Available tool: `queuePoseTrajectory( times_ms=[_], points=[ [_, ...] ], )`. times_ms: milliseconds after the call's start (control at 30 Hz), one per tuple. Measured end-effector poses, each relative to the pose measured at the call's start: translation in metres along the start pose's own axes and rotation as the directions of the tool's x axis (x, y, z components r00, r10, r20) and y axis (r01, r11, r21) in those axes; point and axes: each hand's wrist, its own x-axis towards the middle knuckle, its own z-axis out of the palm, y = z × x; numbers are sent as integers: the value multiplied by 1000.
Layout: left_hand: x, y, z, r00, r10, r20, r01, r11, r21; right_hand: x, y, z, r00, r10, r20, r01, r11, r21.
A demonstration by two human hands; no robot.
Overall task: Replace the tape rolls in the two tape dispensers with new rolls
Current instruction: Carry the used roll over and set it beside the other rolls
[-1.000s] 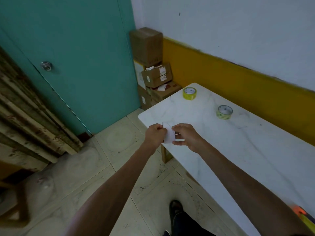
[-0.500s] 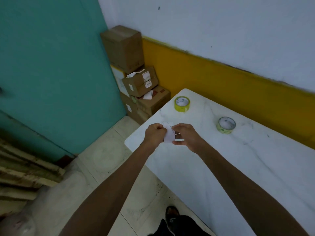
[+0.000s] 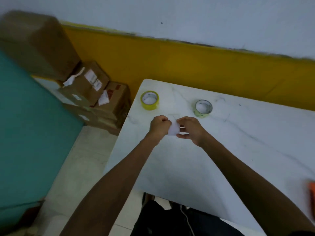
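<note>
Both bare forearms reach forward and converge. The left hand (image 3: 160,125) is curled into a loose fist, the right hand (image 3: 190,129) faces it with fingers pinched; the two hands nearly touch.

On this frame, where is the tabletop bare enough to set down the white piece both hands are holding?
Bare marble lies right of the greenish tape roll, out toward the orange thing at the right edge, and on the near side of the table between the forearms. It is crowded only around the yellow tape roll and both hands.
</note>
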Motion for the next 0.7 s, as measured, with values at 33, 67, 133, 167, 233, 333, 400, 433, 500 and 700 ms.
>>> queuePoseTrajectory(
  times_ms=[33,67,133,167,233,333,400,433,500,700],
  points=[
    [7,4,1,999,16,36,-17,1000,24,4,-1,-1,999,0,-44,0,1000,8],
    [15,7,2,997,32,68,-36,998,56,8,-2,-1,997,-2,-82,3,1000,7],
    [35,9,4,991,54,122,-65,994,86,16,-4,0,989,-6,-148,8,1000,8],
    [45,8,6,988,54,144,-66,995,79,20,-4,1,984,-5,-180,7,1000,9],
    [60,7,8,984,51,169,-65,994,84,28,-5,4,973,1,-233,2,1000,11],
    [78,9,9,981,52,187,-78,988,131,41,-5,9,962,11,-272,-1,999,38],
    [89,10,10,981,62,184,-93,982,164,51,-8,10,959,8,-283,6,999,47],
    [96,11,11,981,71,182,-105,977,186,58,-9,10,957,11,-290,7,998,59],
    [114,12,11,979,97,178,-137,964,229,73,-12,14,958,18,-288,8,996,90],
    [157,15,8,960,247,133,-280,873,399,125,-16,22,963,15,-269,18,993,121]
  ],
)
